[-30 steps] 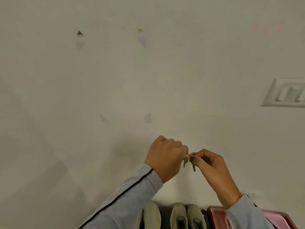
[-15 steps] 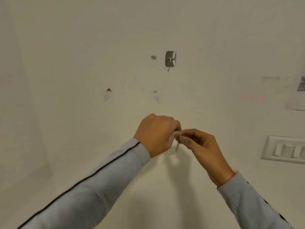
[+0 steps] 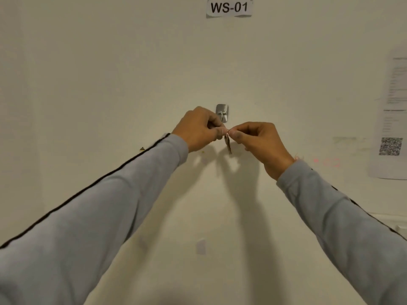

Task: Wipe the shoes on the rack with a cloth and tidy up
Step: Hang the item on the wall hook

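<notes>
Both arms, in grey sleeves with a dark stripe, reached up to a cream wall (image 3: 110,73). The left hand (image 3: 198,128) and the right hand (image 3: 259,142) met fingertip to fingertip just below a small metal hook (image 3: 222,112) stuck to the wall. Each hand pinched the top of what looked like a ring of keys (image 3: 228,144), which hung down between them, blurred and hard to read. Above, a paper label (image 3: 229,7) read WS-01. A printed sheet (image 3: 394,119) with a square code hung at the right edge. No shoes, rack or cloth appeared in view.
</notes>
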